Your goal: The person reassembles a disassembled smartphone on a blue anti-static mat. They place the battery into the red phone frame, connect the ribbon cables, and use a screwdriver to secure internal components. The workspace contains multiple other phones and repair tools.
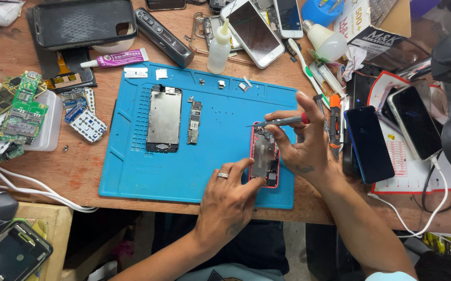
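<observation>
An opened phone body with a pink-red frame lies on the right part of a blue work mat. My left hand, a ring on one finger, presses its fingertips on the phone's lower left edge. My right hand rests at the phone's right side and holds a thin screwdriver with a red band, tip pointing left above the phone's top. A detached screen panel and a narrow circuit board lie further left on the mat.
Small screws and metal bits dot the mat's top. Circuit boards pile at the left, a glue tube and a squeeze bottle behind. Several phones lie right and back, with a light bulb and white cables.
</observation>
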